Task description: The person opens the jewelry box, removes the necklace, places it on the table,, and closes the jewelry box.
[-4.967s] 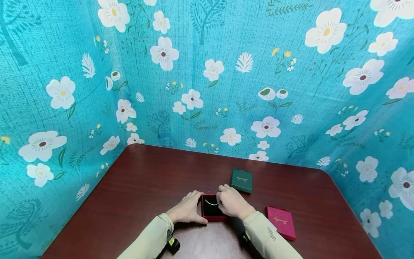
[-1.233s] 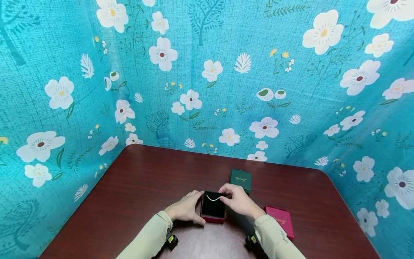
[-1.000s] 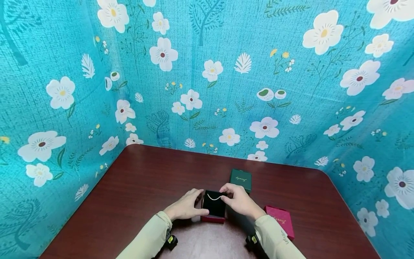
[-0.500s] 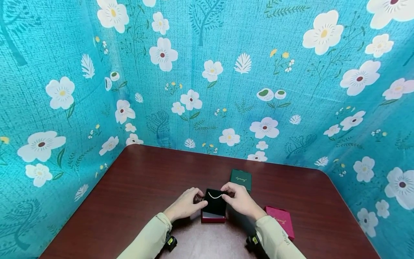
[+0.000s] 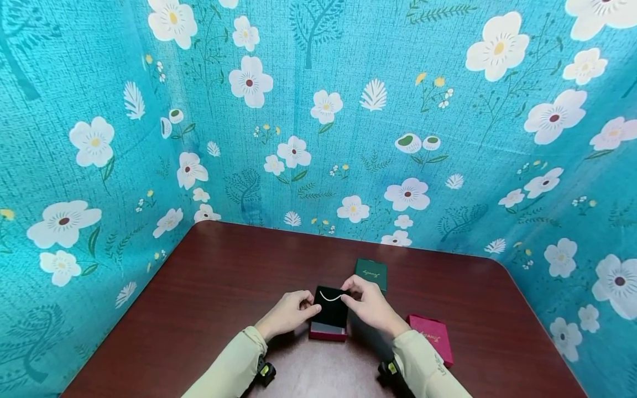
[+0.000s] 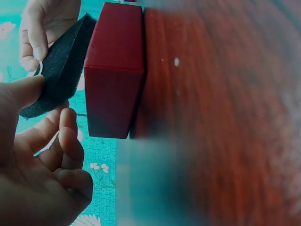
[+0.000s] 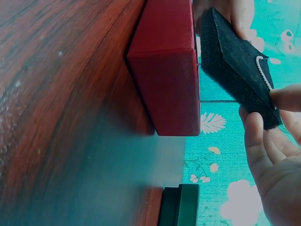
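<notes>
A black foam insert (image 5: pixel 330 314) is tilted above an open red jewelry box (image 5: pixel 328 335), its far edge raised clear of the box. Across the insert's upper part runs a thin pale chain (image 7: pixel 262 71), hanging in a shallow curve. My left hand (image 5: pixel 286 315) pinches the insert's left corner, thumb on top and fingers underneath. At the opposite corner my right hand (image 5: pixel 370 307) pinches it the same way, its thumb by the chain's end. Part of the box's pale inside shows below the insert in the head view; the rest is covered.
On the dark red-brown table (image 5: pixel 239 265), a green box (image 5: pixel 371 271) stands behind my right hand. A crimson lid-like box (image 5: pixel 432 337) lies right of my right forearm. Blue flowered cloth (image 5: pixel 308 138) hangs behind the table.
The insert has come up out of the red box and farther away. My left hand has shifted from the box's side to the insert's corner; my right hand keeps its pinch and rises slightly.
</notes>
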`<state>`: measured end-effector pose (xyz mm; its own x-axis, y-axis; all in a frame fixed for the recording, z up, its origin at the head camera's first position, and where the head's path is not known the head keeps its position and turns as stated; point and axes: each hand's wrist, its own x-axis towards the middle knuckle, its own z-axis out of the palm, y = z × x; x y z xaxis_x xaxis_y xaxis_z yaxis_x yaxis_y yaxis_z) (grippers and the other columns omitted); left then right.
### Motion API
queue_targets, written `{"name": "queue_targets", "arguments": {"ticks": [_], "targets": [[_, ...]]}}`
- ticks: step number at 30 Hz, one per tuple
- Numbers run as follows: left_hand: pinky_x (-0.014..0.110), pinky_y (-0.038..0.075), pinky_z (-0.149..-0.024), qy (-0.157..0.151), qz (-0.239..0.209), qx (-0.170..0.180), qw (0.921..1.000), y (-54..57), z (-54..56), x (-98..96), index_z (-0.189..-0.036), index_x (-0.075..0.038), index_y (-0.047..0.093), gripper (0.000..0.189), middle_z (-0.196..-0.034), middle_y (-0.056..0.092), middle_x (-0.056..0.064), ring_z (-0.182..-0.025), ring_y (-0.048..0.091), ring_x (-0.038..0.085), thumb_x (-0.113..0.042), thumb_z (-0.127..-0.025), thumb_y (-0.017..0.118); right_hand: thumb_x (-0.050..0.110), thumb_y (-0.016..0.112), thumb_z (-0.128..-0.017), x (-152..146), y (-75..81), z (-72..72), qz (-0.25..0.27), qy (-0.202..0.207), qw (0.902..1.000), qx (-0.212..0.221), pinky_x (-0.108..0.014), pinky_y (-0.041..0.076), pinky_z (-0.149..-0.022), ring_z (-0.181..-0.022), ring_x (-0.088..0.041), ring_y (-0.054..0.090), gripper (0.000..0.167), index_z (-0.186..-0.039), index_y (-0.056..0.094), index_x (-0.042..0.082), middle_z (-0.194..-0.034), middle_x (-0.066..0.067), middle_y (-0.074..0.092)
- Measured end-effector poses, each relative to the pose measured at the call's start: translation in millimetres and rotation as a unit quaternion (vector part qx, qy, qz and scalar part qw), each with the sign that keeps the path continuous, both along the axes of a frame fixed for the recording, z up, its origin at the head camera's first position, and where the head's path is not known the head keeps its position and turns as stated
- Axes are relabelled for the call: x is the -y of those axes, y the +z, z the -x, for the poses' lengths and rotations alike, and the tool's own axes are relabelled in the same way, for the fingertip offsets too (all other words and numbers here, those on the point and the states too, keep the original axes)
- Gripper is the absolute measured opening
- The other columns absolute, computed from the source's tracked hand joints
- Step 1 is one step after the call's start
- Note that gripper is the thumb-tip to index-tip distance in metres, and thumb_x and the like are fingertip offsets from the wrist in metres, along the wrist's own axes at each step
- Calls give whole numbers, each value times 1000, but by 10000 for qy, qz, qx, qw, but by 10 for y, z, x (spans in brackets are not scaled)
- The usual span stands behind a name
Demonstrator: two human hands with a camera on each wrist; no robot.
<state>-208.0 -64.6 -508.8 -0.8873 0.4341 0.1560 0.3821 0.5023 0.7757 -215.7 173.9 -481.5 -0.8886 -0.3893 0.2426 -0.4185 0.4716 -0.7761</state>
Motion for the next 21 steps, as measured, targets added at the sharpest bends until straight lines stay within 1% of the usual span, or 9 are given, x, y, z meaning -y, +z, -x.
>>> {"name": "queue_targets", "arguments": {"ticks": [4, 8, 11, 15, 17, 21], "targets": [[22, 43, -55, -39, -131, 171, 9998, 37, -16, -9, -82, -15, 58, 21, -66, 54, -9, -54, 48, 3, -33, -92, 61, 14, 67, -89, 4, 0, 2, 42, 60, 9999, -107, -30, 51, -72, -78, -11, 59, 12, -95, 58, 20, -87, 6, 64], [23, 42, -55, -72, -259, 304, 9992, 46, -22, -18, -82, -13, 58, 22, -67, 54, -8, -54, 48, 4, -32, -92, 60, 11, 66, -89, 5, 6, 2, 9, 110, 9996, -259, -29, 51, -72, -78, -10, 59, 13, -95, 60, 21, -90, 8, 63], [23, 42, -56, -89, -336, 352, 9988, 47, -16, -23, -81, -13, 57, 21, -67, 54, -8, -55, 47, 3, -30, -93, 60, 9, 67, -88, 12, 21, -1, -96, 182, 9984, -530, -28, 51, -72, -79, -10, 57, 15, -96, 62, 20, -93, 9, 62], [22, 42, -57, -80, -424, 399, 9983, 65, -12, -36, -81, -12, 56, 19, -67, 56, -6, -56, 47, 3, -26, -93, 59, 9, 69, -86, 23, 39, -8, -212, 327, 9943, -995, -28, 52, -69, -78, -9, 57, 15, -98, 65, 15, -99, 6, 61], [22, 40, -56, -72, -449, 414, 9981, 80, -14, -41, -81, -12, 55, 19, -66, 54, -6, -56, 46, 3, -25, -93, 59, 10, 70, -85, 27, 42, -8, -292, 375, 9917, -1194, -26, 52, -68, -76, -8, 56, 15, -99, 66, 15, -102, 5, 61], [21, 35, -52, -75, -415, 403, 9983, 86, -11, -51, -77, -12, 51, 22, -60, 46, -9, -49, 40, 3, -25, -94, 59, 10, 72, -84, 26, 30, 4, -504, 434, 9843, -1637, -23, 50, -64, -72, -5, 53, 15, -97, 69, 15, -107, 0, 59]]}}
